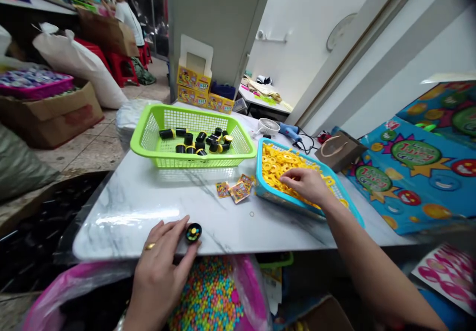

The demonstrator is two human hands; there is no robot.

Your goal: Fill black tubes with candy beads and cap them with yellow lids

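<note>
- Our left hand [159,271] is at about 6 o'clock, at the near edge of the table, with a gold ring [149,246] on one finger.
- Its grip is narrow: the fingertips pinch a small black cylinder [194,232], whose end shows coloured specks.
- Our right hand [303,185] is at about 4 o'clock, its fingers curled down onto a heap of yellow plastic rings [278,165]. We cannot tell whether it is holding a ring.
- The rings lie in a blue plastic tray [282,145], set at a slant on the white marble table [126,227].
- A green plastic basket [148,133] stands at about 11 o'clock on the table, holding more black cylinders [166,134], some with yellow ends.
- Small printed cards [239,191] lie between the basket and the tray.
- Past the tray are a small white fan [268,126], a blue glue gun [289,132] and a brown paper bag [339,150].
- Blue printed sheets [412,172] lie at about 3 o'clock.
- Below the table edge, at 6 o'clock, a pink bag [249,291] holds multicoloured candy beads [208,291].
- Far off at about 11 o'clock, a co-worker [126,16] sits by red stools, with a white sack [78,68] and a cardboard box [48,115] nearby.
</note>
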